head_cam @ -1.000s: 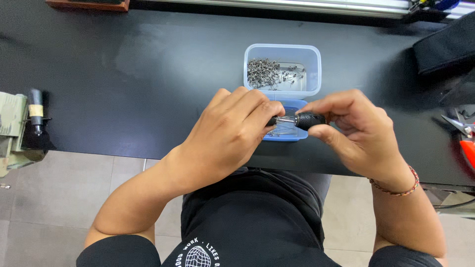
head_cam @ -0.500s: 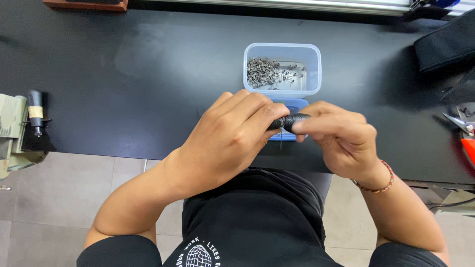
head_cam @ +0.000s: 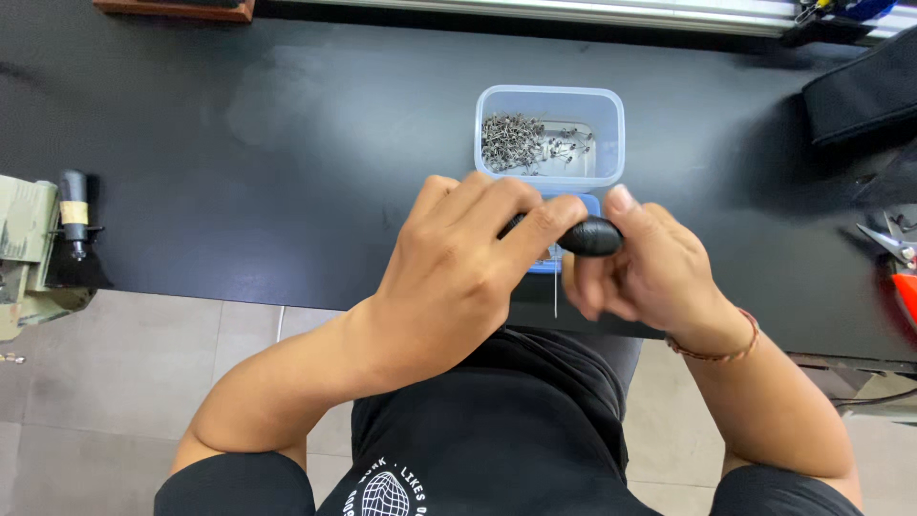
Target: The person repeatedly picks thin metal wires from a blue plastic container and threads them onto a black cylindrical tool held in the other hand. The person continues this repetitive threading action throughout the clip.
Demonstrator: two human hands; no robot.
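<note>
Black table [head_cam: 287,143], clear tub [head_cam: 611,134], metal bits [head_cam: 511,141]

Light was bright and even, falling from above. A dull sheen lay on the black table [head_cam: 287,143] beyond the fingers, fading to darker corners. Soft shadow pooled under the palms. The fingers [head_cam: 535,225] themselves were slightly motion-blurred; the view bowed a little toward the edges.

Matt black table [head_cam: 239,143], clear smooth plastic tub [head_cam: 550,105] w/ small metal bits [head_cam: 511,141], glossy black handle [head_cam: 590,236].
</note>
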